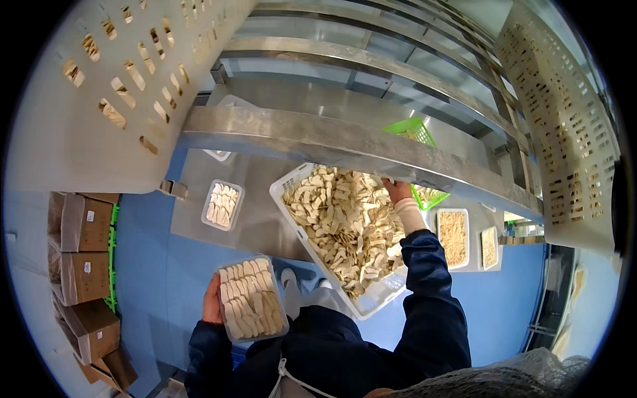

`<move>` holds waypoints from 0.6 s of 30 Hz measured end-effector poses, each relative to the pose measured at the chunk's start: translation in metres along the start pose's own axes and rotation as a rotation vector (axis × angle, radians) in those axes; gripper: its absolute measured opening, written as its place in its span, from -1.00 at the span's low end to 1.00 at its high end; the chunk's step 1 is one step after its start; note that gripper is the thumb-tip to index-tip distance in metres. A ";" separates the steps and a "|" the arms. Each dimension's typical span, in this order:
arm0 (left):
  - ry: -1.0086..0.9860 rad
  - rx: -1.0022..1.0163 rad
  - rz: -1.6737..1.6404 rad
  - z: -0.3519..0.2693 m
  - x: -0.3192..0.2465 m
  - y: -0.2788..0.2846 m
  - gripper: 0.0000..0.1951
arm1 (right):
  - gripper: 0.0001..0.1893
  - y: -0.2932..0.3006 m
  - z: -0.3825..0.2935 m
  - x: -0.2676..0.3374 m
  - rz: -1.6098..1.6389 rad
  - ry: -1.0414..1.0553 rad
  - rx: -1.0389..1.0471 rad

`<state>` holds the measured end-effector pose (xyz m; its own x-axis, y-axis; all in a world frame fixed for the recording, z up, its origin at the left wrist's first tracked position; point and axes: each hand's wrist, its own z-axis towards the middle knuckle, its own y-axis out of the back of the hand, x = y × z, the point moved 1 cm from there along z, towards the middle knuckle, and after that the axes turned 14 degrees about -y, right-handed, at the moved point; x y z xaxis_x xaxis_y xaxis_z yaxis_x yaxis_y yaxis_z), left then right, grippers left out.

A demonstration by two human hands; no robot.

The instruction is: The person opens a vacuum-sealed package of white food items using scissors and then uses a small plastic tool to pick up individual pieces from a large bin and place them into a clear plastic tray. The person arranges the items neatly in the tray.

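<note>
My left hand (212,300) grips the left side of a clear plastic tray (253,298), which holds rows of pale dried slices, apparently mushroom. In front of me a large white plastic crate (318,253) lies at an angle, heaped with loose dried slices (348,219). My right hand (397,190) is at the far right part of the heap, beside a green plastic basket (429,199); its fingertips are partly hidden, so whether it holds a slice cannot be told. A smaller filled tray (222,205) rests on the steel table to the left.
A steel rack bar (318,134) crosses above the steel table (259,199). White perforated crates (99,124) stand high at left and right. Trays of crumbled pieces (453,238) lie at the table's right. Cardboard boxes (87,224) are stacked at the far left.
</note>
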<state>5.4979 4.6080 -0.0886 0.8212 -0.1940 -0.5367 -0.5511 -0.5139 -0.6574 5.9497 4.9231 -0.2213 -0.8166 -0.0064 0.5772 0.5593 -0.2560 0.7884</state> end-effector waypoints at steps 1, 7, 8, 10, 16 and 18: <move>-0.003 -0.003 0.000 -0.001 -0.001 -0.001 -0.47 | -0.74 0.005 -0.005 0.009 0.109 -0.090 0.113; 0.043 0.019 -0.020 0.002 -0.004 -0.027 -0.48 | -0.77 0.027 -0.041 0.020 -0.033 -0.281 0.305; 0.049 0.021 -0.006 0.004 -0.002 -0.025 -0.48 | -0.76 0.025 -0.048 0.023 -0.062 -0.190 0.278; 0.056 0.010 0.008 0.006 0.006 -0.020 -0.49 | -0.72 0.019 -0.055 0.032 -0.054 -0.132 0.388; 0.075 0.059 0.057 0.001 0.014 -0.028 -0.48 | -0.64 -0.001 -0.062 0.053 -0.362 -0.150 0.447; 0.078 0.100 0.040 -0.005 0.015 -0.032 -0.47 | -0.65 -0.001 -0.062 0.051 -0.389 -0.181 0.451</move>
<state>5.5283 4.6177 -0.0731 0.8052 -0.2786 -0.5235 -0.5924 -0.4196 -0.6878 5.8987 4.8628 -0.2057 -0.9577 0.1789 0.2252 0.2629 0.2273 0.9377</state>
